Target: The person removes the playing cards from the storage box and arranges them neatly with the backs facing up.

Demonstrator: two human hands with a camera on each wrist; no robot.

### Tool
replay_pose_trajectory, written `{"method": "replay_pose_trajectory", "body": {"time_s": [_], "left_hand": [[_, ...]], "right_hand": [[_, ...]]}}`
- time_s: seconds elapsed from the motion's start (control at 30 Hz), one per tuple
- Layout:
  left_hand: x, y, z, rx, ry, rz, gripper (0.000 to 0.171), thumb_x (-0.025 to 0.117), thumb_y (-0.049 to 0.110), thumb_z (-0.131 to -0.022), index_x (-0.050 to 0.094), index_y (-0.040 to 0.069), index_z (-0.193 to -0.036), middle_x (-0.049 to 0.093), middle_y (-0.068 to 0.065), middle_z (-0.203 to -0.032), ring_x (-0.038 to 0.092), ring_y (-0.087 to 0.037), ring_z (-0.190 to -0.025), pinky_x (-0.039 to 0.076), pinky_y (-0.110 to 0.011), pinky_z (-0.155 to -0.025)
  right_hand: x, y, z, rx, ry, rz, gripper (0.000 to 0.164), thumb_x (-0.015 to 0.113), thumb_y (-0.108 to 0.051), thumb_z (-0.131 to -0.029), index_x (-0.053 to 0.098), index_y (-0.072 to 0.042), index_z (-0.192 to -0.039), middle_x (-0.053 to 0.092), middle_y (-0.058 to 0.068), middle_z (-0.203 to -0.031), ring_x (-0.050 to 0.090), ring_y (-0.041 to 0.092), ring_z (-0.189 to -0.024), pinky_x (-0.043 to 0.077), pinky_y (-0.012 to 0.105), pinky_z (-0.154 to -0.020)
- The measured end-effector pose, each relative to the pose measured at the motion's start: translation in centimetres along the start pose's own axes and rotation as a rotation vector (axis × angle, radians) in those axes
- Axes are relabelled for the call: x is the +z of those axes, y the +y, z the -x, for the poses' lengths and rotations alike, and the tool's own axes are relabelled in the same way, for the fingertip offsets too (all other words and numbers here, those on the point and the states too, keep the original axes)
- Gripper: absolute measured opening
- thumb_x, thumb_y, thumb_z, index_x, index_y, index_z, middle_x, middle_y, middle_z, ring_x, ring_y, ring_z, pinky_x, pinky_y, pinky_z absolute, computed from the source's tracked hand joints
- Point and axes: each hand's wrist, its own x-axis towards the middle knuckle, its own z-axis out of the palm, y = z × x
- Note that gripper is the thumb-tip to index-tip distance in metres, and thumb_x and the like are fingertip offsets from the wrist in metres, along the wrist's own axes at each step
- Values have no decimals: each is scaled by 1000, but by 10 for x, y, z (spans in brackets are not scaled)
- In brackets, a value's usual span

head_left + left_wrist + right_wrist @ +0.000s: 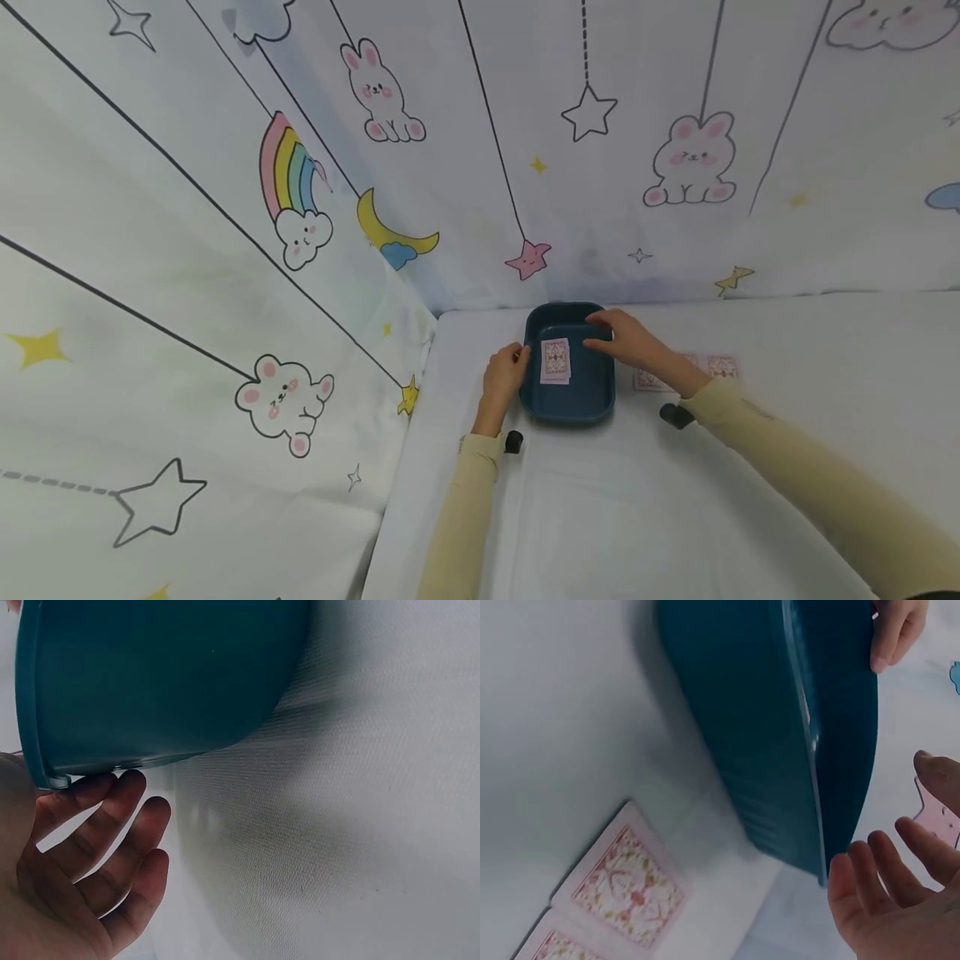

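Left hand (504,377): grips blue bin (567,410), thumb hidden
Right hand (624,337): fingers apart
Inside cards (555,362): backs, head view only
Right-side cards (630,889): forearm-covered from head, cropped from wrist

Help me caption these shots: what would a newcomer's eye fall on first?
Probably the teal tray, below and right of the head view's centre, with patterned cards lying inside; the left hand touches its left side and the right hand is over its right edge. Next, perhaps the colourful rainbow on the backdrop, at the upper left. More pink cards lie on the white table, right of the tray.
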Motion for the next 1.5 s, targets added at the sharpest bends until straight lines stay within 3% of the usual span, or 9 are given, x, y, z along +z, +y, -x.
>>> {"method": "replay_pose_trajectory", "body": {"time_s": [0.27,0.67,1.0,1.23,1.5], "left_hand": [[-2,-2,-1,9,11,-8,32,50,37,-105,67,12,-95,62,-3,-77,50,-14,-61,36,-26,-53],[-1,-5,-5,6,2,-9,31,50,38,-105,66,14,-95,63,-2,-79,52,-14,-62,37,-27,-54],[2,-9,-7,23,8,2,33,50,39,-105,66,14,-92,64,-2,-78,51,-13,-59,36,-27,-52],[3,-7,-5,29,15,9,32,51,37,-105,66,13,-92,64,-3,-77,50,-14,-59,37,-28,-53],[0,-7,-4,27,19,2,31,51,35,-105,65,11,-91,63,-3,-77,50,-14,-60,36,-27,-53]], "right_hand": [[28,-17,-26,41,-49,58,57,68,-28,-96,50,5,-139,54,27,-137,54,41,-124,45,54,-105],[57,-27,-49,59,-102,138,55,69,-24,-95,52,7,-136,56,28,-132,55,40,-120,45,53,-104],[69,-27,-72,156,-178,238,60,69,-26,-95,47,5,-142,51,29,-139,50,42,-129,40,56,-110],[74,-24,-76,201,-301,345,79,72,-26,-92,32,11,-149,39,35,-150,33,52,-141,25,62,-117],[76,-27,-74,266,-316,360,71,70,-18,-93,34,9,-148,30,38,-150,29,59,-139,33,66,-110]]}}
